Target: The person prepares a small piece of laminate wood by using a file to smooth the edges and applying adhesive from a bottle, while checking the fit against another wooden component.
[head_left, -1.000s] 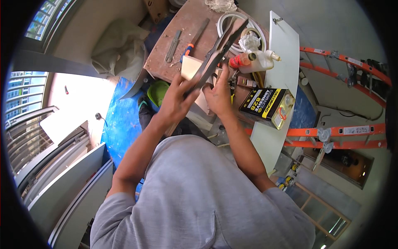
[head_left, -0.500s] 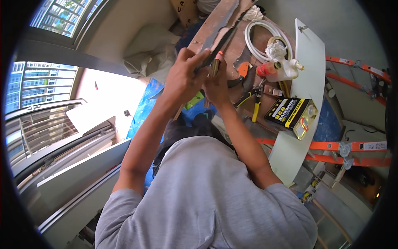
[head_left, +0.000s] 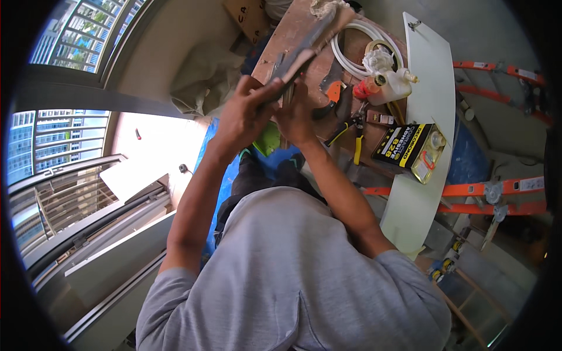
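Observation:
A long, thin grey strip (head_left: 308,40) with a torn-looking pinkish edge runs from my hands up and away to the right, its far part smeared by motion. My left hand (head_left: 244,117) is closed round its near end, thumb and fingers on the dark strip. Close beside it, my right hand (head_left: 297,119) is also closed, just under the strip. A narrow metallic piece stands between its fingers; most of it is hidden, so its kind is unclear. The brown workbench (head_left: 287,22) lies beyond and below both hands.
On the bench sit a white tubing coil (head_left: 341,57), orange-handled tool (head_left: 333,91), yellow-handled pliers (head_left: 358,146), red bottle (head_left: 364,89), white bottle (head_left: 391,90) and adhesive tin (head_left: 407,151). A white panel (head_left: 430,76) and orange ladder (head_left: 518,186) stand right; windows (head_left: 64,140) left.
Both hands have shifted slightly left and down with the strip, drawing nearer together. The metallic piece in my right hand is now more hidden. The whole view has tilted a little.

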The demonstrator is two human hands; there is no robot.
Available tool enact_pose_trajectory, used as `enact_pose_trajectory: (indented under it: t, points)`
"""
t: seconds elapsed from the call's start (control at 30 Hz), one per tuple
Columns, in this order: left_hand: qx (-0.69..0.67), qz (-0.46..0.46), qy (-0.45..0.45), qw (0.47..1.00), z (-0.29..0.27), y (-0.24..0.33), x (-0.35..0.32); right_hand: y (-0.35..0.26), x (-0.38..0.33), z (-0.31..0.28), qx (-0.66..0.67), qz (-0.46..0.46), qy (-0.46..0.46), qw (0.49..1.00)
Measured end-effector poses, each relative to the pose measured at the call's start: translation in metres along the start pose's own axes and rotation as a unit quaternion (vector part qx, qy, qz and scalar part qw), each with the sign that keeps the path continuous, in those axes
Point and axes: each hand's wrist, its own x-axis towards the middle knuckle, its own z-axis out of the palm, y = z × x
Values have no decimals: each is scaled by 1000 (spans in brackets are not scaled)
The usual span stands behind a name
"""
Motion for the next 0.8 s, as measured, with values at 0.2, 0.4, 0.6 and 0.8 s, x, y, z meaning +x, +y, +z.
enact_pose_trajectory:
  t: [0.2,0.4,0.6,0.8]
  points:
    - [-82,-98,-32,991,-39,-16,-61,-2,-5,-24,-148,-42,26,988]
    - [41,-88,46,994,39,-133,-2,-38,-42,-113,169,143,79,972]
    - [218,-50,-3,975,135,-200,56,-115,-74,-161,273,94,71,955]
    - [267,-79,-64,958,109,-180,91,-126,-101,-143,268,28,204,941]
